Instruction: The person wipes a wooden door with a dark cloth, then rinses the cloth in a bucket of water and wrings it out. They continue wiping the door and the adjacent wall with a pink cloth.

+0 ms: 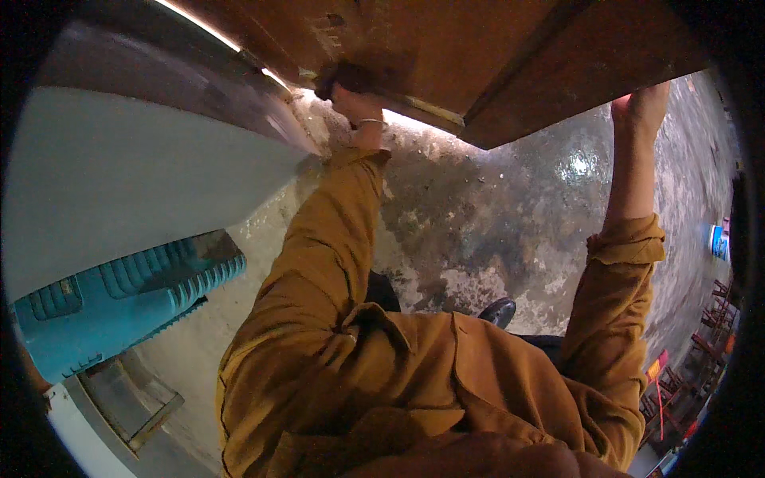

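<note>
A large brown wooden door or panel (442, 54) spans the top of the view, with bright light along part of its lower edge. At that edge, left of centre, is my left hand (352, 106), with a thin bracelet at the wrist. Its fingers lie in dark shadow against the wood, and whether they hold a handle or latch cannot be made out. My right hand (648, 107) is raised at the panel's right end, its fingers hidden by the wood or cut off by the view's rim. Both forearms come out of rolled brown sleeves.
A grey-white wall or panel (149, 173) stands on the left, above a teal ribbed plastic crate (119, 316). A metal frame (140, 418) lies lower left. The concrete floor (454, 221) looks stained and wet. Wooden stools or chairs (717, 310) stand at the far right.
</note>
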Motion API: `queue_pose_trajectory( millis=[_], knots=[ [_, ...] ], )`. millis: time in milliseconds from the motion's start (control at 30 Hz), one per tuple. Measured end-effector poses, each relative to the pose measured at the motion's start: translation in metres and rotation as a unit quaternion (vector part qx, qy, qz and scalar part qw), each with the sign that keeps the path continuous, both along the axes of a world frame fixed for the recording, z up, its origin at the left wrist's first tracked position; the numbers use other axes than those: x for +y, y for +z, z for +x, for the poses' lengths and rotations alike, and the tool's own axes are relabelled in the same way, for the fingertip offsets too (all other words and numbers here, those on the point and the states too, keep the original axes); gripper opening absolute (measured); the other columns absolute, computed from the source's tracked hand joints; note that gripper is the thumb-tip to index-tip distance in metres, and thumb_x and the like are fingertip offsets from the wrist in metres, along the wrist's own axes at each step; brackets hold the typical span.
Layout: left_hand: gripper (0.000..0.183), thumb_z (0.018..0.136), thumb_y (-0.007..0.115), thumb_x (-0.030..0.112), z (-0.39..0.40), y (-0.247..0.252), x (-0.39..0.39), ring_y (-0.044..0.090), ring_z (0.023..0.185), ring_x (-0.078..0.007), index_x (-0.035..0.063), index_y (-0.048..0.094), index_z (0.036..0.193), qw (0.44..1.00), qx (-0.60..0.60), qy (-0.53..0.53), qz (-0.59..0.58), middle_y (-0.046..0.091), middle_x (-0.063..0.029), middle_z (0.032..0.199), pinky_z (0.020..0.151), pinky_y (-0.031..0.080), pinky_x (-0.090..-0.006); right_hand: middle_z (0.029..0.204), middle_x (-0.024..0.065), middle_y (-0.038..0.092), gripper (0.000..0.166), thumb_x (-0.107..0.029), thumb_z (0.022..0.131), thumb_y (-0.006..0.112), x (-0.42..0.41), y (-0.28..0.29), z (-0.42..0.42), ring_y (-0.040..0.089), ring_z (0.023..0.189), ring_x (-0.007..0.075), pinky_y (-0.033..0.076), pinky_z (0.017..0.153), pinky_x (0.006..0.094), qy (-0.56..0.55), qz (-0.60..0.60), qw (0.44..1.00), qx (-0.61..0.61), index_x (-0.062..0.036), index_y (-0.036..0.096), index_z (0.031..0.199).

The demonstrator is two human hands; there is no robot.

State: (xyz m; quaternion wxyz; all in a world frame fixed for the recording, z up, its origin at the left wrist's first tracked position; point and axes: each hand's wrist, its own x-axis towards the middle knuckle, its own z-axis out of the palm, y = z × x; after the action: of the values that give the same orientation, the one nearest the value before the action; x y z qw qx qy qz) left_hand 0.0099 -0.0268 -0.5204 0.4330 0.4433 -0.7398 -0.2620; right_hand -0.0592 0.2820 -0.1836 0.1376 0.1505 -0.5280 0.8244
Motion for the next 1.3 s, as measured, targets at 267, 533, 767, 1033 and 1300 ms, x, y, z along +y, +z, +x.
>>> queue_pose_trajectory(
  millis=[267, 533, 767, 1033, 1300],
  knots=[
    [0.045, 0.061, 0.067, 0.005, 0.019, 0.058, 0.163, 0.055, 0.091, -0.0366, -0.0032, 0.052, 0.102, 0.926, 0.010, -0.132, 0.353, 0.057, -0.0220, 0.099, 0.083, 0.043, -0.0411, 0.124, 0.0077, 0.045, 0.046, -0.026, 0.086, 0.054, 0.011, -0.002, 0.007, 0.044, 0.112, 0.0240, 0.037, 0.096, 0.0383, 0.012, -0.002, 1.000, 0.000, -0.0038, 0.040, 0.123],
    [0.020, 0.065, 0.060, 0.007, 0.035, 0.031, 0.163, 0.056, 0.074, -0.0228, 0.0040, 0.056, 0.084, 0.621, 0.204, -0.253, 0.713, 0.058, -0.0072, 0.082, 0.071, 0.047, -0.0356, 0.127, 0.0075, 0.043, 0.054, -0.031, 0.084, 0.058, 0.007, -0.004, 0.004, 0.043, 0.115, 0.0254, 0.036, 0.096, 0.0401, 0.028, 0.028, 0.999, 0.034, -0.0055, 0.037, 0.126],
    [0.017, 0.070, 0.057, 0.007, 0.056, 0.131, 0.098, 0.056, 0.077, -0.0241, 0.0027, 0.054, 0.087, 0.670, 0.289, -0.374, 0.572, 0.057, -0.0094, 0.084, 0.073, 0.045, -0.0365, 0.129, 0.0078, 0.041, 0.050, -0.028, 0.086, 0.053, 0.009, -0.004, 0.002, 0.040, 0.117, 0.0245, 0.031, 0.099, 0.0374, 0.045, 0.015, 0.999, 0.020, -0.0036, 0.037, 0.126],
    [0.051, 0.070, 0.064, 0.001, -0.007, 0.236, -0.103, 0.051, 0.096, -0.0294, -0.0063, 0.042, 0.115, 0.867, 0.449, -0.198, -0.090, 0.052, -0.0181, 0.109, 0.089, 0.039, -0.0365, 0.128, 0.0083, 0.043, 0.044, -0.022, 0.087, 0.051, 0.003, -0.001, 0.012, 0.041, 0.116, 0.0252, 0.033, 0.099, 0.0381, 0.016, -0.019, 1.000, 0.001, -0.0028, 0.039, 0.125],
    [0.048, 0.075, 0.060, 0.010, 0.077, 0.063, 0.083, 0.052, 0.101, -0.0269, 0.0018, 0.044, 0.119, 0.897, -0.038, -0.385, 0.212, 0.054, -0.0142, 0.112, 0.091, 0.042, -0.0344, 0.128, 0.0075, 0.044, 0.042, -0.019, 0.089, 0.048, 0.014, -0.010, 0.002, 0.043, 0.115, 0.0239, 0.032, 0.099, 0.0355, 0.014, 0.015, 0.999, 0.032, -0.0030, 0.039, 0.126]
  ],
)
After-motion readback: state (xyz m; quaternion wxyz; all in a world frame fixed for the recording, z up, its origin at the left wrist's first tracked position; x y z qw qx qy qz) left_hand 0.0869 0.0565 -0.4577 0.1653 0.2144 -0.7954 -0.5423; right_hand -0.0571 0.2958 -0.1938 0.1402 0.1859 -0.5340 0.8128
